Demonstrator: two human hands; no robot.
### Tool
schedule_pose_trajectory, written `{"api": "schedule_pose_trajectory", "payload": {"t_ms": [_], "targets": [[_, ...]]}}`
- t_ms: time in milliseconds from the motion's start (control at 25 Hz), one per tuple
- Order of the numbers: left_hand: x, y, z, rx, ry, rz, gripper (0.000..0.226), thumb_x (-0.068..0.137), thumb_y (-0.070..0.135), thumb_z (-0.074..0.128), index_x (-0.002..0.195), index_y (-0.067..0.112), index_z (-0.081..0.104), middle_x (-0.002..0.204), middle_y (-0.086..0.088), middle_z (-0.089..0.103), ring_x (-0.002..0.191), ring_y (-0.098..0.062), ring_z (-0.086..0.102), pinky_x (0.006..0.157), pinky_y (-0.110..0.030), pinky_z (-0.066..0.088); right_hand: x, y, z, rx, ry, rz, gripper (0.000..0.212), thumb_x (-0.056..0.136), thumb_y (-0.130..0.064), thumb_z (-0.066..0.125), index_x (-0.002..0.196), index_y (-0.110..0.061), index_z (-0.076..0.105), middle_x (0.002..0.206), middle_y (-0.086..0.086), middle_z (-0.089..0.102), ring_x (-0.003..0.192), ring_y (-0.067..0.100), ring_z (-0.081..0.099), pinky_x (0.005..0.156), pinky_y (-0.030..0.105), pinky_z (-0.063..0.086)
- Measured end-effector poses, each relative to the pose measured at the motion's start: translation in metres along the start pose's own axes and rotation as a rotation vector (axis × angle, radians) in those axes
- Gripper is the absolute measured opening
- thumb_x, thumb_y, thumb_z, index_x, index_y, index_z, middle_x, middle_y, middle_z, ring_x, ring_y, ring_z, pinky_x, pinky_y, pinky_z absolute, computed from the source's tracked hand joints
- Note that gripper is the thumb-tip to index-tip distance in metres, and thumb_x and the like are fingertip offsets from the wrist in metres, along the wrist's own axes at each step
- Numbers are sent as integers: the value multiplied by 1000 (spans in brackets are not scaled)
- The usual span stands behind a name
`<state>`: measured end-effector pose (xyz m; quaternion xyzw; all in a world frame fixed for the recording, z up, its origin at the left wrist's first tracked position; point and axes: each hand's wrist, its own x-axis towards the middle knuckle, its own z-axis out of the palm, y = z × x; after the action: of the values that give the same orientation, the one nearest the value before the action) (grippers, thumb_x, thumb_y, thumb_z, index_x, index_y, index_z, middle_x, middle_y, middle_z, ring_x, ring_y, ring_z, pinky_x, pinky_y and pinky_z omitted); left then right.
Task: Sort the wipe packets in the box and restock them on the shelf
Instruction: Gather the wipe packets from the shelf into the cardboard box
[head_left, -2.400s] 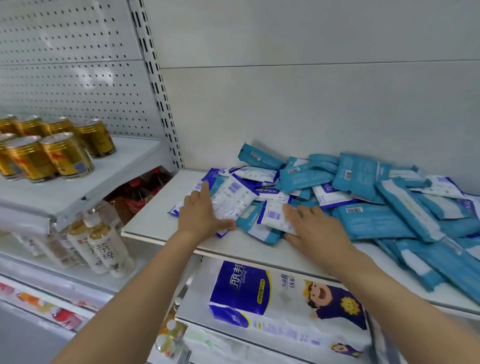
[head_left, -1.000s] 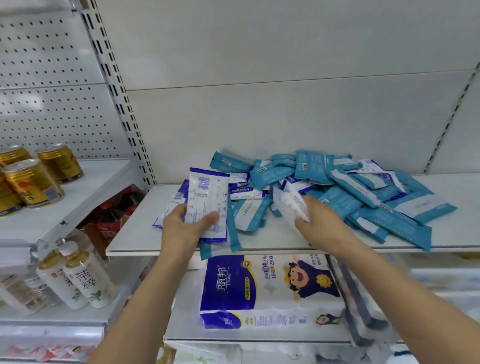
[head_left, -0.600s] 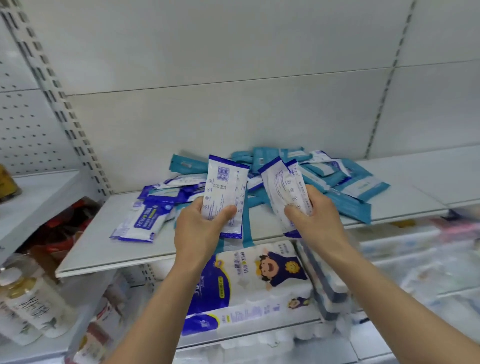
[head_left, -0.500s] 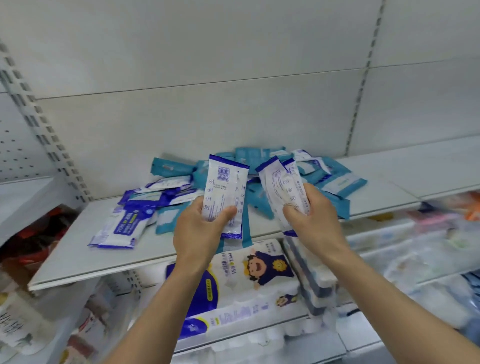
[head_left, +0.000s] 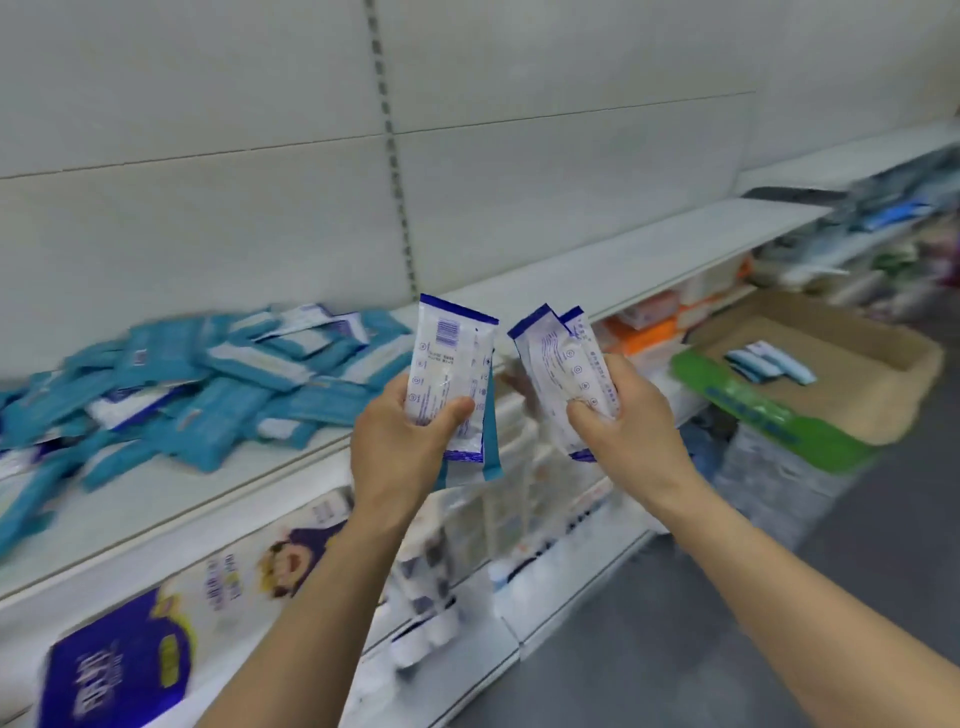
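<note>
Gripping upright white wipe packets (head_left: 449, 382), the left hand (head_left: 402, 452) pinches its stack with the thumb; the right hand (head_left: 626, 423) clasps another bundle (head_left: 563, 364) at 3 o'clock. Teal pile (head_left: 208, 389) on the shelf (head_left: 156, 499) at 9 o'clock — cardboard box (head_left: 852, 384) at 2 o'clock.

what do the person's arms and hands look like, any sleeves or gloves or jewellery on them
Both forearms are bare right up to the bottom edge of the picture, with no sleeve in sight. The left hand and the right hand wear no gloves. No watch, bracelet or ring shows on either wrist or on the fingers that can be seen.
</note>
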<state>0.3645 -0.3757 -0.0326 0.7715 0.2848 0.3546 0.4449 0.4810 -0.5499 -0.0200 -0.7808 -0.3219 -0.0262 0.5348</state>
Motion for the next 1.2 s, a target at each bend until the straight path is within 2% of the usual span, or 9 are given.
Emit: {"api": "schedule_pose_trajectory", "payload": {"t_ms": [80,200,280,440,560,680,920,1080,1200], "targets": [[-9,23,63,-39,-54,3,38,67,55,73,98,35,66,96,13,73,79,-8,71,70,-43,60,3,33,-59,-51,37,7,29,84,-5,56,111,-16,57,90,-2,60,72,3,53,50,6,39],[-23,57,158,-61,-134,30,42,66,57,71,100,34,66,99,12,73,80,-8,71,68,-42,60,10,83,-144,-129,72,24,26,83,-6,57,93,-30,53,77,-13,52,66,1,47,56,11,36],[-28,76,213,-62,-161,49,35,66,55,72,96,37,65,97,14,73,81,-8,70,70,-43,60,20,116,-190,-172,93,48,25,82,-8,57,90,-31,51,76,-12,53,67,5,46,61,23,39],[-29,109,312,-53,-255,56,26,75,44,76,97,38,64,95,18,71,83,-5,68,75,-43,58,43,178,-260,-196,132,111,21,84,-11,55,105,-15,56,92,1,62,83,25,57,75,43,50],[-17,123,382,-11,-303,82,19,78,44,73,88,48,57,89,25,65,85,-5,66,74,-41,57,68,221,-300,-199,153,163,23,86,-9,54,109,-11,55,95,3,62,86,26,57,75,42,49],[4,130,450,3,-328,94,20,75,53,70,88,46,58,92,21,68,84,-8,67,73,-44,58,105,270,-332,-210,155,187,19,86,-11,54,105,-8,54,94,8,60,84,29,57,71,44,49],[75,144,593,27,-299,45,22,80,47,72,96,41,58,98,15,69,86,-12,66,75,-43,56,219,369,-391,-170,99,189,25,85,-13,53,109,-20,55,97,-4,61,87,18,58,74,40,52],[122,159,683,15,-315,-27,17,79,45,73,87,44,58,95,16,71,84,-9,67,76,-42,57,297,431,-433,-175,56,200,20,86,-13,53,104,-23,54,93,-8,60,85,17,58,67,34,51],[147,160,742,10,-323,-84,28,74,53,73,95,40,60,101,12,72,85,-10,69,76,-43,58,341,478,-456,-180,17,217,21,87,-14,55,105,-24,53,95,-10,59,86,14,58,68,33,52]]}}
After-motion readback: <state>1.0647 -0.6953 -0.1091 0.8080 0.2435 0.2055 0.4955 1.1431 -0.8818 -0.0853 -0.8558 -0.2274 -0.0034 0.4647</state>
